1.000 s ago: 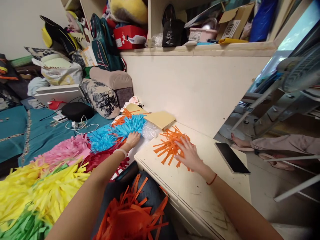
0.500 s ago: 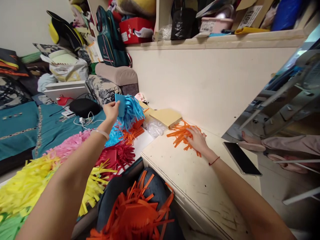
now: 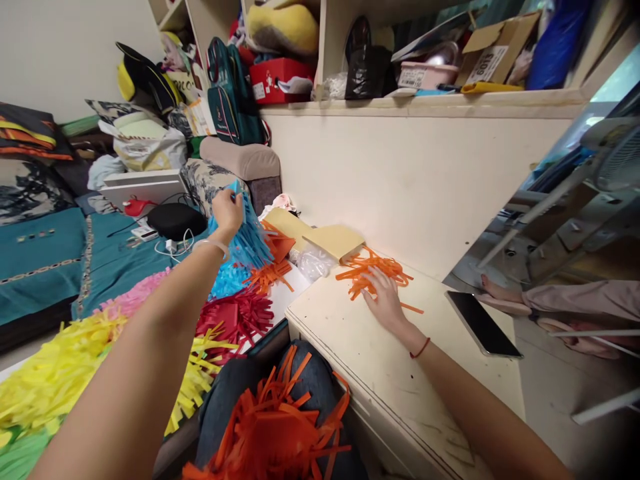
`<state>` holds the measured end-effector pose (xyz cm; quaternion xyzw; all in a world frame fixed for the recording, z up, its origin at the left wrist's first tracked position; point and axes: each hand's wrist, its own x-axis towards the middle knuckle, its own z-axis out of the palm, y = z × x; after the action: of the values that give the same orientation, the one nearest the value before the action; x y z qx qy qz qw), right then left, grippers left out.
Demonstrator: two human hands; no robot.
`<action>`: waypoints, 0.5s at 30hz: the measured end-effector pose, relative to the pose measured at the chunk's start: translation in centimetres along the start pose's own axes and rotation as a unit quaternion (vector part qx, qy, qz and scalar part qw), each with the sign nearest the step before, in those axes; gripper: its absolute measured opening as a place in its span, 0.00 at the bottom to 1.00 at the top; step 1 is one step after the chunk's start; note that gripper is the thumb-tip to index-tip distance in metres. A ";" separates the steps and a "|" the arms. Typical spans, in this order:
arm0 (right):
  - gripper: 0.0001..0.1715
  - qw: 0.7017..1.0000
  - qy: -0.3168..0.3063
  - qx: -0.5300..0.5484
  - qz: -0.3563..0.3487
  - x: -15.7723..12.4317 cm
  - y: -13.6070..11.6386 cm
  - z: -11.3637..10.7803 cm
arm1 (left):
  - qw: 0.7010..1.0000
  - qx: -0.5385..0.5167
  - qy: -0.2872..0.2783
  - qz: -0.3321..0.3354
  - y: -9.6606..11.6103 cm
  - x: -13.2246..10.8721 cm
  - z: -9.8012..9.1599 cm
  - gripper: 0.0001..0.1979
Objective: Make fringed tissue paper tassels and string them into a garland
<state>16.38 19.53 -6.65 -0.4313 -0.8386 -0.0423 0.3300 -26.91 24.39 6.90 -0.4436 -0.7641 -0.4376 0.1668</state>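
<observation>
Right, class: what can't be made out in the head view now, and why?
In the head view:
Left hand: its back hides most of its grip on the bright-blue fringed paper.
Right hand: it covers part of the thin orange paper strips.
Orange-red fringed paper on the lap: cut off by the bottom edge.
Yellow fringed paper: partly hidden behind the left forearm.
Dark-green fabric backpack: lettering too small to read.

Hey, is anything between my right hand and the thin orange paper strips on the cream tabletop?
Nothing visible does: your bare right hand rests on the near side of the thin orange paper strips. The flat, rectangular black phone lies apart, to the right.
</observation>
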 end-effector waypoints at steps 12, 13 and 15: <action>0.22 1.000 -0.018 0.003 -0.005 -1.6 -0.3 1.3 | 0.938 0.030 -0.315 0.142 -0.5 -7.1 9.0 0.15; 0.22 1.000 -0.013 0.006 -0.005 -1.6 -0.3 1.2 | 0.936 0.039 -0.327 0.123 -2.0 -7.4 8.6 0.16; 0.21 1.000 -0.002 0.011 -0.004 -1.6 -0.3 1.0 | 0.939 0.070 -0.331 0.068 -5.8 -7.5 6.9 0.16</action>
<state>16.27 18.60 -8.31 -0.4244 -0.8416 -0.0335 0.3325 -26.68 24.76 -4.84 -0.6017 -0.7727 -0.1990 -0.0351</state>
